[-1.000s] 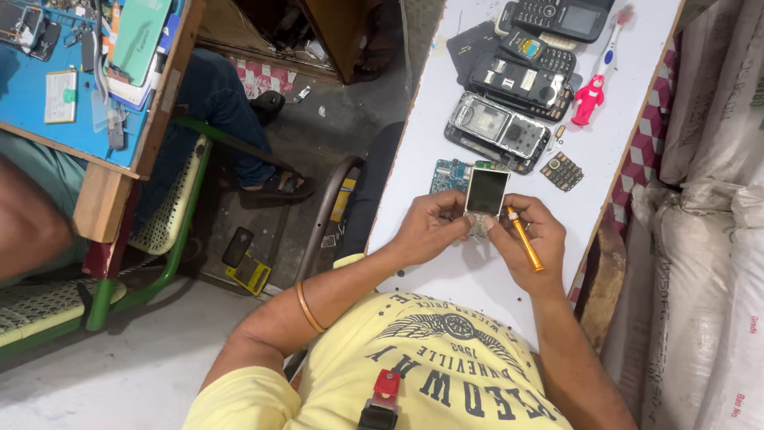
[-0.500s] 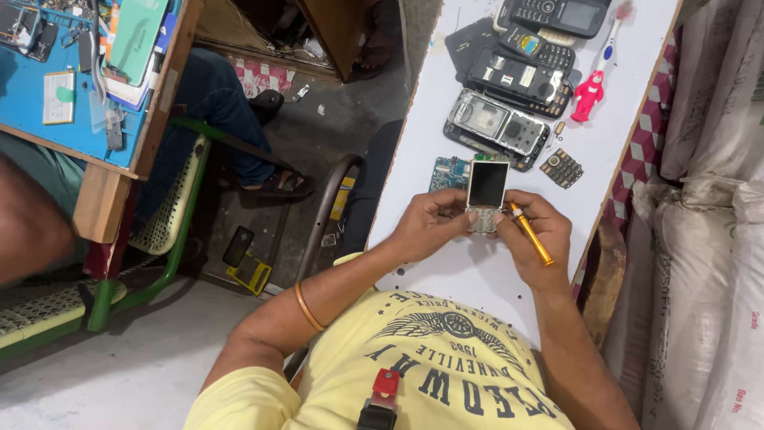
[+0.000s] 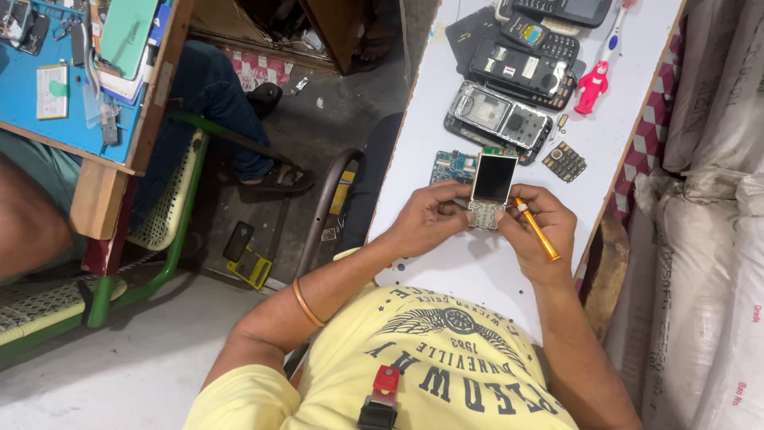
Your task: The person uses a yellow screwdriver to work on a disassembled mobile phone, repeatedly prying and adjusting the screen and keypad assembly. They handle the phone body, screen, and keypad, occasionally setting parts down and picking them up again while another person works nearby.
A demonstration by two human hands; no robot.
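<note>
Both hands are on a small phone board with its screen (image 3: pixel 493 189), held just above the white tabletop (image 3: pixel 477 275) near its front edge. The left hand (image 3: pixel 426 216) pinches the board's left side with its fingertips, and the right hand (image 3: pixel 541 231) grips the right side while also clutching an orange-handled screwdriver (image 3: pixel 537 231) (tip pointing up toward the board). Just behind the board, a bare blue circuit board (image 3: pixel 454 166) lies by the left edge. Further back sit an open phone frame (image 3: pixel 497 119), a loose keypad (image 3: pixel 563 161) and a red toothbrush (image 3: pixel 595 80) toward the right edge.
</note>
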